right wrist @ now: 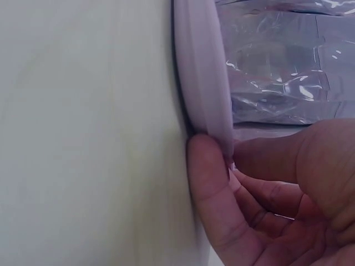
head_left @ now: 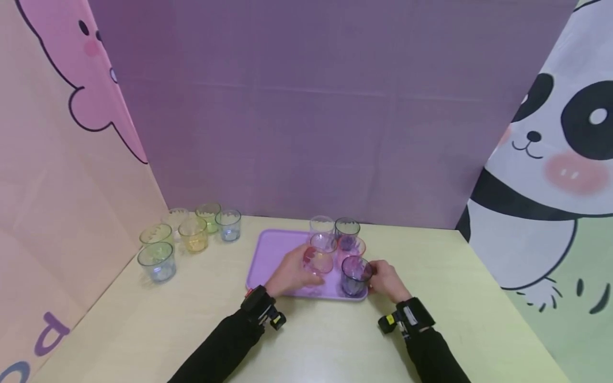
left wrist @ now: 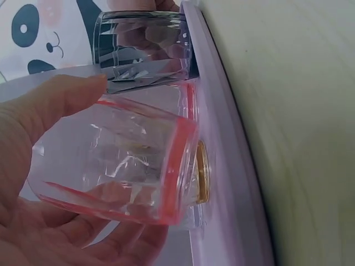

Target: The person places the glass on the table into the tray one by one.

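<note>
My left hand grips a clear glass with pink-red edges, tilted above the front part of the purple tray. In the left wrist view its thumb lies along one side, the fingers round the other. At the tray's front right corner, my right hand pinches the tray rim between thumb and index finger. Beside that hand a dark grey glass stands on the tray. Behind are another pink-red glass, a dark-rimmed glass and a clear glass. An amber-edged glass is partly hidden.
Several tinted glasses stand at the table's back left, among them a blue one, a yellow one and a green one. A purple backdrop rises behind the pale table, with printed panels at both sides.
</note>
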The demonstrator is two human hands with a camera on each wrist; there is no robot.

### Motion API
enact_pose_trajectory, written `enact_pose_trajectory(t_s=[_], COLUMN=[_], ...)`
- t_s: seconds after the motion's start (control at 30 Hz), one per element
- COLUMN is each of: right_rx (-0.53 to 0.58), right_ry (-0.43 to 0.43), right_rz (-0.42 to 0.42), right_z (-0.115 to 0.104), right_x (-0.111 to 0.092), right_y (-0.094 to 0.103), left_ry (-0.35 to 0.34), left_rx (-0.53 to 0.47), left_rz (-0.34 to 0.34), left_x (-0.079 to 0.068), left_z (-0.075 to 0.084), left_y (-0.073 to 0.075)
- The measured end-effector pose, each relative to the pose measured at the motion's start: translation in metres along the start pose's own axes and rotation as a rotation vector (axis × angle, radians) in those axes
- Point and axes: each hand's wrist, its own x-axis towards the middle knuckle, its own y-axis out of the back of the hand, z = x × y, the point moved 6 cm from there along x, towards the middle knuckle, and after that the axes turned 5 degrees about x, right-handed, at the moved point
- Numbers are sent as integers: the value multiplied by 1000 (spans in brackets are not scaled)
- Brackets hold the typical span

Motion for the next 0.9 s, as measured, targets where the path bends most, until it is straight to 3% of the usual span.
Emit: enact_pose_trajectory(t_s=[0.2, 0.47, 0.9], right_rx=[-1, -16, -7], right_ry=[9, 24, 15], right_rz=[-6, 0, -3], right_z=[0, -1, 0], right_x=[0, 2, 0], right_y=[0, 1, 1], left_ry=[11, -65, -10], left_rx=[40, 7, -8], left_rz=[-33, -84, -74], left_x=[-1, -4, -7], left_z=[1, 7, 6], left_y=[-7, -16, -19])
